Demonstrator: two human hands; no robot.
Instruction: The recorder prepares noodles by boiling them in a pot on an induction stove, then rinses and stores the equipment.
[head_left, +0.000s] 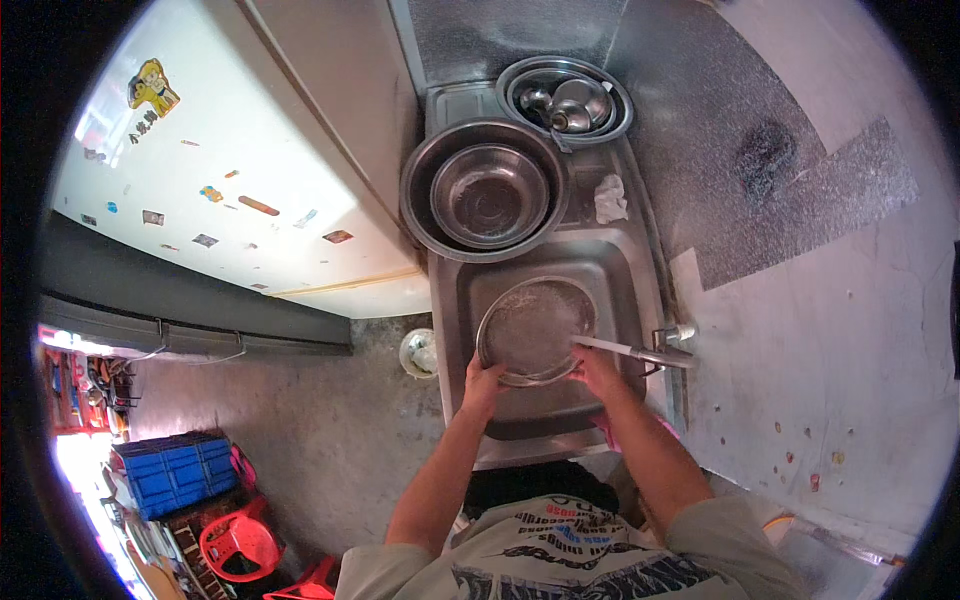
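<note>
A round steel basin [538, 328] is held over the sink [545, 425], with cloudy, rippled water inside. My left hand [483, 386] grips its near left rim. On the near right rim, my right hand [596, 372] has closed, close to the tap spout. The tap [645, 352] reaches in from the right wall, and its pale tip hangs over the basin's right edge. Fingertips under the rim are partly hidden.
Beyond the sink sits a large steel basin [415, 200] with a smaller steel bowl [490, 197] inside. Behind it, another basin [507, 85] holds ladles and bowls. Crumpled white material [610, 198] lies beside them. A white bucket [419, 353] stands on the floor left of the sink.
</note>
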